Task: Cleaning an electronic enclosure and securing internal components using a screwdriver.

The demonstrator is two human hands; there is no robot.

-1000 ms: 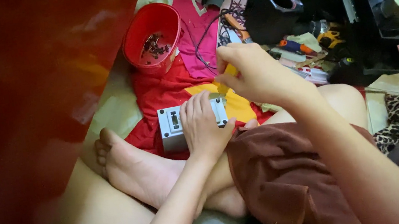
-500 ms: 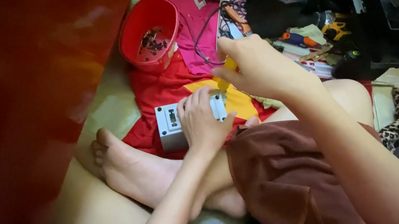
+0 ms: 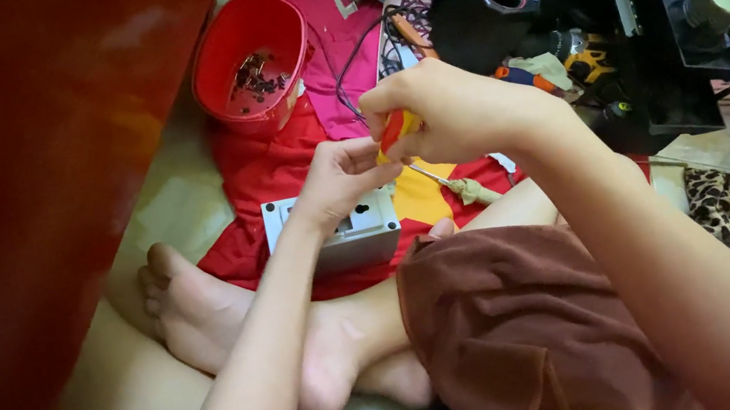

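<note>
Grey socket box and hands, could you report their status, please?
Left hand steadies grey socket box. Right hand grips screwdriver. Nothing blocking.

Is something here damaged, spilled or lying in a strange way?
Nothing looks spilled or broken. The small dark screws stay inside the red plastic bowl; the grey rectangular box lies flat on the red cloth.

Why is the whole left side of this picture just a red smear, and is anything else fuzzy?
Head view: a red surface very close to the lens is out of focus. The hands are sharper: the left hand on a grey box, the right hand gripping a screwdriver. Soft even light, no glare.
</note>
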